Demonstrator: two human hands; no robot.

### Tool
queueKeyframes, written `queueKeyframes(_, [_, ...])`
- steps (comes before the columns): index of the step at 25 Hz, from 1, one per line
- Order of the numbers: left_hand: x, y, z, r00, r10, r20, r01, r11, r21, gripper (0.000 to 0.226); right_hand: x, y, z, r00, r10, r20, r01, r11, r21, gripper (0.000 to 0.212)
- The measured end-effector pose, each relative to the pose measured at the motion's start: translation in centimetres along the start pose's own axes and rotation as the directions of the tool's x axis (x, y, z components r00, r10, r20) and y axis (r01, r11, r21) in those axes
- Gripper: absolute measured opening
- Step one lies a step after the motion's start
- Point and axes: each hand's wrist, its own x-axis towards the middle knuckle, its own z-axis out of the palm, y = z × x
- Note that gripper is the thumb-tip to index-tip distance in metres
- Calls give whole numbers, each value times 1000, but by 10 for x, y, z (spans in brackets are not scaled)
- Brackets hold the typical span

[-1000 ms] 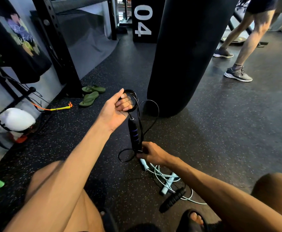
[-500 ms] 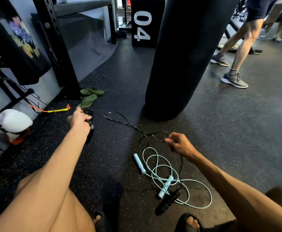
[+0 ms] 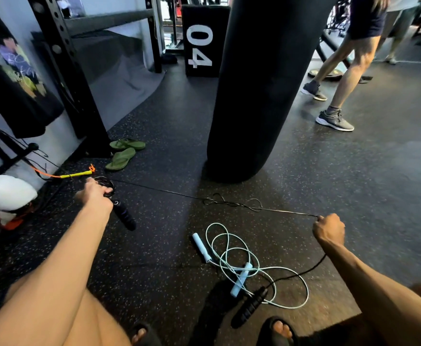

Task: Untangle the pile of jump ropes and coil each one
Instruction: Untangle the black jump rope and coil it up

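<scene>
Black jump rope (image 3: 154,189) now pulled taut between left hand (image 3: 96,194) and right hand (image 3: 329,229), each grip clenching it.

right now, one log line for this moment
left hand: grips black rope coils | right hand: holds it taut | light blue rope: loose on floor

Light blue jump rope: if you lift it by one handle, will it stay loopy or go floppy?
Probably floppy: the light blue jump rope lies in loose curls. Its round handles might roll. It may snag the black rope crossing it.
</scene>
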Motion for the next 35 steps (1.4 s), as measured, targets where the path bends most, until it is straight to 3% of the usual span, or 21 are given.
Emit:
queueKeyframes(2, [0, -4, 9, 1000, 18, -15, -18, 999, -42, 34, -6, -11, 1, 995, -87, 56, 79, 990, 120, 11])
queueKeyframes(6, [-20, -11, 28, 965, 20, 263, -12, 999, -33, 37, -26, -47, 9, 882, -367, 294, 330, 928, 170, 19])
queueKeyframes(9, [-39, -24, 36, 890, -62, 451, 40, 997, 59, 35, -46, -72, 13, 766, -426, 481, 391, 903, 177, 9])
queueKeyframes(11, [-51, -36, 39, 833, -126, 539, 30, 982, 184, 32, -56, -85, 14, 699, -450, 556, 384, 892, 238, 13])
queueKeyframes(15, [-83, -68, 46, 708, -173, 685, -129, 921, 367, 34, -78, -110, 12, 576, -539, 615, 304, 839, 451, 18])
queueKeyframes(18, [-103, -95, 52, 619, -200, 760, -272, 853, 445, 38, -89, -128, 7, 522, -585, 620, 194, 790, 582, 19])
queueKeyframes(21, [-110, -118, 52, 591, -224, 775, -416, 739, 531, 44, -95, -134, 4, 496, -610, 617, 174, 767, 618, 18])
queueKeyframes(25, [-100, -140, 42, 627, -337, 703, -337, 696, 634, 58, -96, -134, 9, 553, -602, 576, 91, 731, 677, 20])
queueKeyframes(27, [-100, -149, 39, 611, -402, 682, -309, 673, 673, 60, -93, -137, 8, 568, -601, 562, 9, 688, 726, 22])
queueKeyframes(29, [-105, -156, 41, 605, -405, 686, -259, 715, 650, 57, -93, -140, 4, 553, -608, 571, -29, 670, 741, 22])
queueKeyframes(31, [-111, -158, 47, 651, -321, 688, -186, 811, 554, 46, -95, -142, 0, 535, -612, 583, -35, 673, 739, 22])
queueKeyframes(33, [-110, -154, 54, 674, -336, 658, 29, 902, 430, 36, -95, -141, -1, 521, -616, 591, -18, 684, 729, 21])
queueKeyframes(35, [-107, -139, 58, 596, -435, 675, 341, 898, 277, 32, -94, -139, -1, 526, -608, 595, 14, 705, 709, 20])
